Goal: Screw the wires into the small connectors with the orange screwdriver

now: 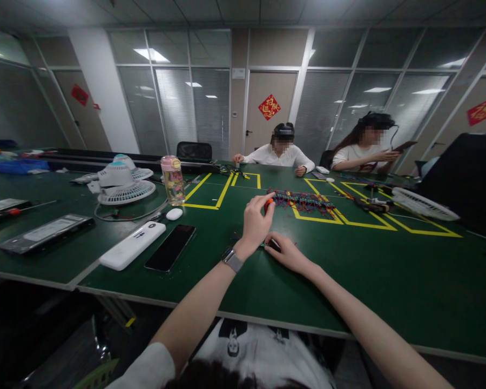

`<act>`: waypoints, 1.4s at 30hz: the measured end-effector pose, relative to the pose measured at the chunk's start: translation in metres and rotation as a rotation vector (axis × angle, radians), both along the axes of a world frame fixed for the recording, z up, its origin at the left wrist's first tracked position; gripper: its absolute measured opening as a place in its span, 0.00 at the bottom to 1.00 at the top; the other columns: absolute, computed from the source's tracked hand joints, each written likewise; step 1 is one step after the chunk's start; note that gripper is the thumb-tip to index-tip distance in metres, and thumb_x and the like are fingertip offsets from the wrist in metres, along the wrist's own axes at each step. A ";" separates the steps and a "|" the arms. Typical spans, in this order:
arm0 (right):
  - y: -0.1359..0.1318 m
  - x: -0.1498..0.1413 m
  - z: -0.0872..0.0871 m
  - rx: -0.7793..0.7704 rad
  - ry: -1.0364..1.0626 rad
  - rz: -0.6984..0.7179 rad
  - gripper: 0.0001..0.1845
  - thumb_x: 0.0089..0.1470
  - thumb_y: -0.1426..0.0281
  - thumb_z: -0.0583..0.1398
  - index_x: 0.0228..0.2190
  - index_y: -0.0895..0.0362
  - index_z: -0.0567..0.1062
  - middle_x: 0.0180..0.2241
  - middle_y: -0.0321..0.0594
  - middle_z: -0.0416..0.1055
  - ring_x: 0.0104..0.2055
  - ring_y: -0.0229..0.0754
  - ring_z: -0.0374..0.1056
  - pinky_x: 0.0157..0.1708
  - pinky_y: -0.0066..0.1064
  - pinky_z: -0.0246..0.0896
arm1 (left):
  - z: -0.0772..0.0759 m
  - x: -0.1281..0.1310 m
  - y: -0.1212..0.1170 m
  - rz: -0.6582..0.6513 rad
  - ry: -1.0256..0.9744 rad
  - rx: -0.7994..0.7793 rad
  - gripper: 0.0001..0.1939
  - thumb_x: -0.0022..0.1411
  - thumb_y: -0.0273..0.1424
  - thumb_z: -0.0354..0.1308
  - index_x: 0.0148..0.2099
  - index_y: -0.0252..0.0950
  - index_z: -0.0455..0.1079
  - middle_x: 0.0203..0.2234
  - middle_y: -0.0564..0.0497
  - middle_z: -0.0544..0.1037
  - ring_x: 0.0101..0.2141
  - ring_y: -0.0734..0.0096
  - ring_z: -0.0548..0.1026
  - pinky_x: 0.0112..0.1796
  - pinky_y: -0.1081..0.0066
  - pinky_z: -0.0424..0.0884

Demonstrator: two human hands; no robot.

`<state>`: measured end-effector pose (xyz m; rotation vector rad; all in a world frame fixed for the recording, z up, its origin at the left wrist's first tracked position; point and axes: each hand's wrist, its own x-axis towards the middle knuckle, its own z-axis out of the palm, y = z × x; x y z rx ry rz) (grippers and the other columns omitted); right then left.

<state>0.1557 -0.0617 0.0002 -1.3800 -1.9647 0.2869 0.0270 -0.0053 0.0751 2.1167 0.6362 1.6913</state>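
My left hand (256,220) is raised above the table, thumb and fingers closed round a small orange-red handle-like object (269,202). Most of that object is hidden, so its kind is unclear. Below it, my right hand (285,253) rests on the table with its fingers curled on a small dark piece (274,246). A bit of green with thin wires (262,246) shows at its fingertips, partly behind my left wrist. Just beyond my hands lies a long row of small parts with red and blue wires (303,202).
Left of my hands lie a black phone (170,247), a white oblong case (133,246) and a pink-lidded bottle (173,181). Farther left are white fans (125,183) and a flat grey device (46,232). Yellow tape (319,218) marks the green table (368,286). Two people sit opposite.
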 end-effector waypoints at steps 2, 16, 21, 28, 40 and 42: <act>0.000 0.000 0.000 0.000 0.002 0.000 0.03 0.53 0.72 0.56 0.33 0.56 0.68 0.35 0.41 0.71 0.39 0.43 0.68 0.42 0.35 0.62 | 0.000 0.000 -0.001 0.054 -0.004 0.002 0.11 0.61 0.29 0.56 0.46 0.38 0.73 0.36 0.49 0.74 0.40 0.67 0.71 0.45 0.67 0.67; 0.002 0.002 -0.004 0.013 0.008 0.014 0.03 0.52 0.72 0.56 0.33 0.56 0.68 0.35 0.41 0.71 0.38 0.43 0.67 0.42 0.35 0.62 | 0.001 0.000 -0.003 0.027 -0.030 0.000 0.11 0.64 0.30 0.52 0.46 0.39 0.73 0.37 0.48 0.72 0.41 0.69 0.71 0.45 0.69 0.68; 0.003 0.002 -0.005 0.016 -0.010 0.011 0.03 0.53 0.72 0.56 0.33 0.57 0.68 0.35 0.41 0.70 0.38 0.43 0.67 0.41 0.35 0.61 | -0.002 0.001 -0.002 -0.081 -0.003 0.026 0.14 0.66 0.27 0.48 0.49 0.39 0.71 0.40 0.48 0.75 0.43 0.69 0.72 0.47 0.68 0.67; 0.004 0.002 -0.006 0.017 -0.003 0.004 0.03 0.53 0.72 0.56 0.32 0.56 0.68 0.34 0.41 0.70 0.37 0.42 0.67 0.41 0.35 0.62 | -0.002 0.000 -0.005 0.042 0.012 0.020 0.12 0.64 0.33 0.52 0.47 0.40 0.73 0.38 0.48 0.70 0.41 0.69 0.70 0.45 0.69 0.67; 0.003 0.001 -0.004 0.011 0.006 0.007 0.03 0.52 0.71 0.56 0.32 0.56 0.68 0.35 0.40 0.71 0.38 0.43 0.67 0.41 0.35 0.62 | 0.000 -0.001 -0.004 0.037 -0.027 -0.033 0.12 0.62 0.30 0.55 0.47 0.39 0.73 0.40 0.48 0.70 0.42 0.70 0.70 0.47 0.69 0.67; 0.003 0.002 -0.004 0.007 -0.002 0.003 0.03 0.52 0.72 0.56 0.33 0.56 0.68 0.35 0.40 0.71 0.38 0.43 0.67 0.41 0.35 0.62 | 0.000 0.000 -0.003 -0.032 -0.033 -0.041 0.14 0.65 0.27 0.50 0.50 0.39 0.71 0.44 0.47 0.70 0.46 0.70 0.70 0.50 0.69 0.65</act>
